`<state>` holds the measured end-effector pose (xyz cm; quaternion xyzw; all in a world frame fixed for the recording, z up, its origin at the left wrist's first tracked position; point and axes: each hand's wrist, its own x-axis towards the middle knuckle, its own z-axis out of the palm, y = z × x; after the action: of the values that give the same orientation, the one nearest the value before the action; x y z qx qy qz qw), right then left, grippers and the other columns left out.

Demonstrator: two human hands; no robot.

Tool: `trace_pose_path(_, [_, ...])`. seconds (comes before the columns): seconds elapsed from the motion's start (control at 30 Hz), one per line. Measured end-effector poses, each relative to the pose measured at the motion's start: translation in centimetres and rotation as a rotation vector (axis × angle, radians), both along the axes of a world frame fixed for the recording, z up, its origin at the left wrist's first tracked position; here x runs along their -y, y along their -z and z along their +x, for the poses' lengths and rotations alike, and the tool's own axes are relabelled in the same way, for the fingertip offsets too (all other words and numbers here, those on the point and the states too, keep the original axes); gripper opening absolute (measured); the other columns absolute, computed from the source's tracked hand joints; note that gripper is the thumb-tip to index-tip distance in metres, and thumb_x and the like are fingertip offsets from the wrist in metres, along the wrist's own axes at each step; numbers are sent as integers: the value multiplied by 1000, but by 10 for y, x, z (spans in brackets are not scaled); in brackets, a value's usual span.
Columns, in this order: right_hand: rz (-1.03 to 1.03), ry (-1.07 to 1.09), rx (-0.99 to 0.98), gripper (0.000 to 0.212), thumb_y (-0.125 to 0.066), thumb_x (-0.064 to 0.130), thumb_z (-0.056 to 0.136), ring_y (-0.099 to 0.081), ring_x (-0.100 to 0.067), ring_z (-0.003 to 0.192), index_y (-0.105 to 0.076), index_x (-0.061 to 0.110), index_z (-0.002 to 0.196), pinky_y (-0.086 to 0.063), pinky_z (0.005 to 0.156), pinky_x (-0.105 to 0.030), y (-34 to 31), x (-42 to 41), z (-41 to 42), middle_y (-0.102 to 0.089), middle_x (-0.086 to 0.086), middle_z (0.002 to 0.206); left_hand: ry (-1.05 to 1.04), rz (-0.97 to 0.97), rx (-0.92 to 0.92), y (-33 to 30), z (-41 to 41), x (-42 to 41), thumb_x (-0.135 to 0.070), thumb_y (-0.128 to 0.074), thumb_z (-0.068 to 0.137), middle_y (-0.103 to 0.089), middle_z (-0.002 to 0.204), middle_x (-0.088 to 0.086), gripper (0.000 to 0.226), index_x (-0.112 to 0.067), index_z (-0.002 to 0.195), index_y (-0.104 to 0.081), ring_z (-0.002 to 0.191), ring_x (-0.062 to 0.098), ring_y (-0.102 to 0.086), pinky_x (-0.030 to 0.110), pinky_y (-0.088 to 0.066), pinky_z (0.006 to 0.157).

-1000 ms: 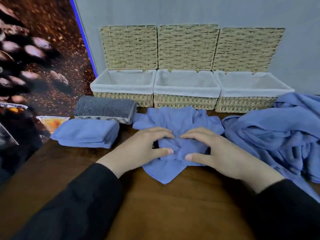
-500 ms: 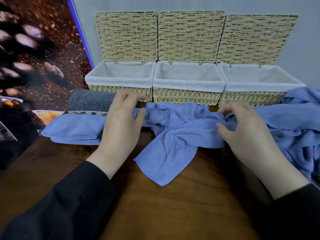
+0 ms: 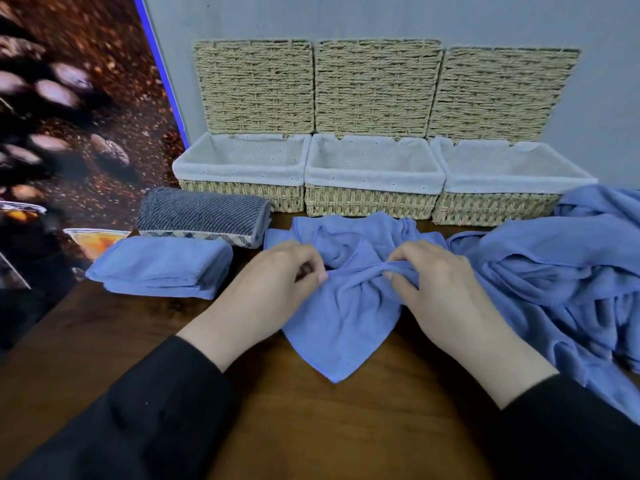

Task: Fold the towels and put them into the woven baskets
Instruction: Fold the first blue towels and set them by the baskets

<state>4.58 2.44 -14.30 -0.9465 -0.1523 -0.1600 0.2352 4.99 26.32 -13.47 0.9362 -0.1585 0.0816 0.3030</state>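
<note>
1. Both hands, left hand (image 3: 273, 285) and right hand (image 3: 440, 282), pinch the crumpled blue towel (image 3: 343, 320) mid-tabletop, unfolded.
2. Folded blue towel (image 3: 159, 268) and grey towel (image 3: 204, 216) wait left; a heap (image 3: 554, 271) right.
3. Three woven baskets (image 3: 374, 202) sit empty.

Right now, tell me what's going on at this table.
A person is working on a crumpled blue towel on the wooden table; the left hand and right hand both pinch it near its middle. Two folded towels, blue and grey, lie to the left. The three woven baskets hold no towels, and a heap of unfolded blue towels waits on the right.
</note>
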Motion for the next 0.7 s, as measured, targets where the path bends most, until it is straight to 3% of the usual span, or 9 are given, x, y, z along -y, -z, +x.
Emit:
trace_pose_path(0.1, [-12,-15,61,16,-67,37,86,-53,-12,96,-54,35,96,-37,93,-40,-6,-2,-4,-54,17,96,4,-168,26,-9,-8,7,-25,-59,100,-63,79,-8,11,-27,89,-58,76,10,-57,24,-43,71])
trace_pose_path(0.17, [-22,-150,35,34,-65,51,84,-48,-1,109,-56,40,115,-29,103,-31,-10,-11,-10,-55,25,108,39,-293,30,-12,-15,16,-24,-60,99,-66,76,-6,11,-28,90,-60,68,10,-56,23,-40,64])
trace_pose_path(0.23, [92,-205,-54,45,-66,59,85,-48,5,108,-56,42,125,-29,102,-22,-14,-21,-17,-57,27,104,65,-456,15,-12,-20,24,-22,-64,98,-63,70,-2,12,-30,90,-63,62,10,-52,26,-38,62])
trace_pose_path(0.3, [247,-192,-98,32,-68,52,86,-54,-6,85,-62,39,115,-38,83,-19,-14,-26,-21,-55,15,77,109,-632,-22,-11,-22,30,-21,-70,94,-59,67,3,14,-32,92,-62,63,15,-51,28,-39,65])
trace_pose_path(0.37, [322,-172,-50,8,-67,39,92,-49,-10,61,-66,31,91,-35,61,-17,-15,-24,-20,-48,8,60,151,-750,-75,-10,-21,31,-20,-76,88,-64,73,5,25,-35,102,-60,69,19,-59,29,-45,71])
trace_pose_path(0.43, [408,-114,-33,21,-64,28,96,-46,-8,54,-61,22,76,-33,54,-16,-16,-19,-17,-51,10,57,170,-777,-187,-6,-19,31,-18,-80,84,-64,76,1,41,-33,115,-59,73,14,-59,27,-47,72])
trace_pose_path(0.53, [519,-16,43,28,-59,24,98,-52,-10,65,-57,13,73,-37,59,-17,-19,-13,-15,-57,5,68,143,-692,-261,0,-18,32,-21,-79,87,-69,83,12,21,-16,105,-69,78,13,-61,36,-51,79])
trace_pose_path(0.63, [598,-27,40,18,-61,21,97,-59,-20,80,-59,18,79,-48,73,-36,-21,-10,-14,-62,1,81,103,-735,-254,-1,-20,32,-42,-71,88,-65,104,29,47,4,99,-64,90,29,-67,62,-50,91])
trace_pose_path(0.7, [695,-182,-114,15,-70,19,93,-60,-21,78,-62,30,97,-51,74,-38,-26,-14,-20,-65,2,83,108,-780,-179,-7,-21,33,-38,-68,92,-65,103,30,46,6,105,-61,90,34,-66,65,-48,91])
